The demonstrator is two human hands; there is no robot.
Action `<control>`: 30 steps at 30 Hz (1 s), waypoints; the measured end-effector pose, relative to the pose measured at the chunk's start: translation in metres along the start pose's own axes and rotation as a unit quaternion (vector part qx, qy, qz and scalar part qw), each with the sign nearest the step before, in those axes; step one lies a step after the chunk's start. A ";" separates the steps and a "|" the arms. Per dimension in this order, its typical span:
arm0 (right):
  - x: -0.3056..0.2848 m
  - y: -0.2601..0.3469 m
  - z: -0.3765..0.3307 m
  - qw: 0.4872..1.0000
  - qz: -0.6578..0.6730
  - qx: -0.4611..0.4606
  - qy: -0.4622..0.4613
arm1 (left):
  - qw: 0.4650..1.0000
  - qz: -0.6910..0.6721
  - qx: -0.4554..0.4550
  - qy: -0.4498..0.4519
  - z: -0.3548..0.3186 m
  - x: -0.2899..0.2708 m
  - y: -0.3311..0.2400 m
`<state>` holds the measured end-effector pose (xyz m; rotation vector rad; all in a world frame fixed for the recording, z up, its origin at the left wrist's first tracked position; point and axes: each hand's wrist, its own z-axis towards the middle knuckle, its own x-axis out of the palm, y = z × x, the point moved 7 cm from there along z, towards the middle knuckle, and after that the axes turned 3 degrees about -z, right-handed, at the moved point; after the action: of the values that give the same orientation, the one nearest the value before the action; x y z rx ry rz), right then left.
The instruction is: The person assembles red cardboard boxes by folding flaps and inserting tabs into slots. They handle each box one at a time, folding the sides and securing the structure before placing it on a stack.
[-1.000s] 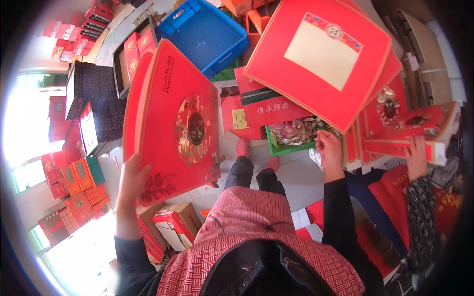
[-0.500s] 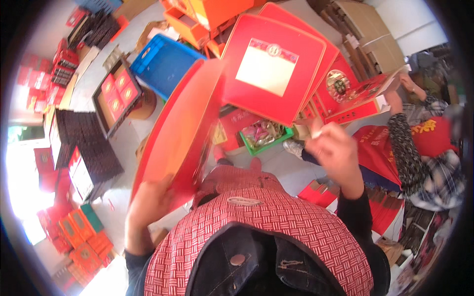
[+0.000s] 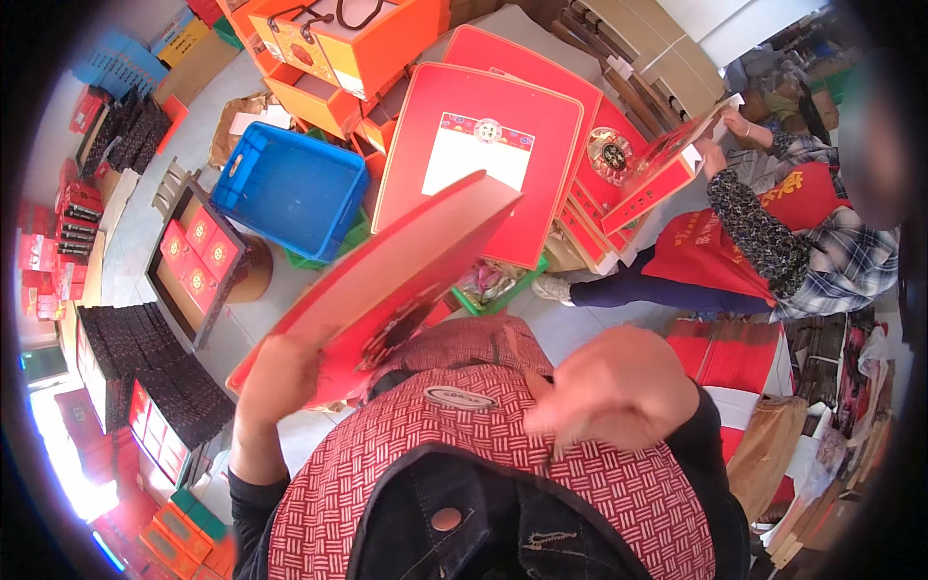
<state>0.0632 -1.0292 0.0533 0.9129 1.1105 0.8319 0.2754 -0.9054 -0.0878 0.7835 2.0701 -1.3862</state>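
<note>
One red box lid (image 3: 387,280), tilted, is grasped at its lower edge by the left hand (image 3: 280,372) — the right hand (image 3: 609,387) is blurred, grip unclear. One blue crate (image 3: 290,188) and two orange boxes (image 3: 338,48) stand on a pale floor (image 3: 164,203) — a cluttered workroom.

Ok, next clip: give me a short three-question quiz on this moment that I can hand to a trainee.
1. True or false: the left hand grips the flat red box lid by its lower end.
2. Which thing lies on the floor to the left of the large red panel with the pale label? A) a blue plastic crate B) a green bucket C) a white chair
3. Fill in: the right hand is raised in front of the chest and looks ____ from motion.

Key: 1 true; 2 A; 3 blurred, so what it holds, if anything, cannot be told.
</note>
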 end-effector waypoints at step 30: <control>0.040 -0.286 -0.068 0.817 0.268 0.288 -0.422 | 0.901 -0.362 -0.087 0.221 0.172 0.058 -0.065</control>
<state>0.0351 -1.0946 -0.2349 1.9327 0.2755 0.4029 0.2069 -1.0757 -0.1455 0.2475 2.9975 -1.4236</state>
